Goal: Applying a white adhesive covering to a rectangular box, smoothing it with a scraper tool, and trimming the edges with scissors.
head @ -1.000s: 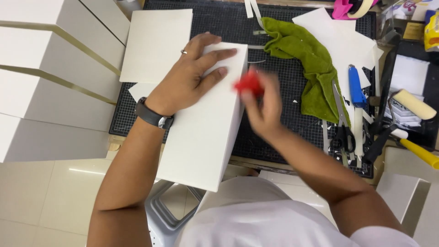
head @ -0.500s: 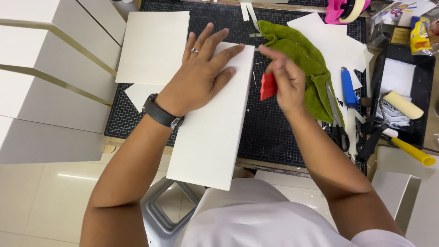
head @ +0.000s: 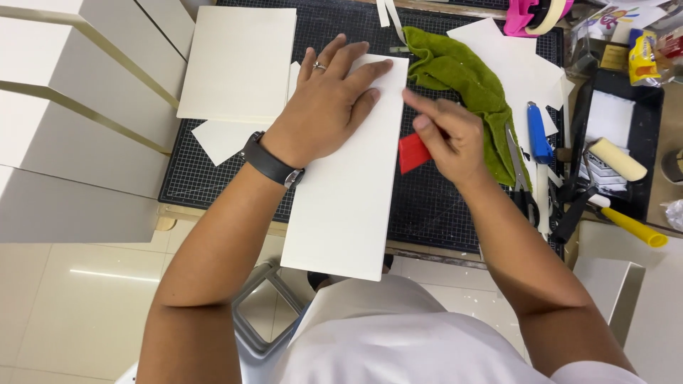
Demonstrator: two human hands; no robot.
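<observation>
A person in a white top leans over a table [head: 420,250], both bare forearms reaching forward from the bottom of the view. Nearest, a long white board [head: 346,199] overhangs the table edge toward the body and runs away beneath the left hand [head: 324,107]. That hand lies flat on the board's far half, palm down, fingers [head: 356,75] spread and pointing to the far right corner, a ring on one and a dark watch [head: 270,161] at the wrist. Just right of those fingers, beside the board's long edge, the right hand [head: 448,139] is bent at the wrist and pinches a small red scraper [head: 413,151] between thumb and curled fingers, the index finger stretched toward the board (whether the tool touches the edge cannot be told). Under both lies a dark gridded cutting mat [head: 434,206]. Beyond the right-hand fingers a green cloth [head: 462,78] lies crumpled; to their right sit scissors [head: 523,185], a blue knife [head: 538,131] and a yellow-handled roller [head: 626,185]. Left of the left-hand fingers rests a square white board [head: 238,60].
</observation>
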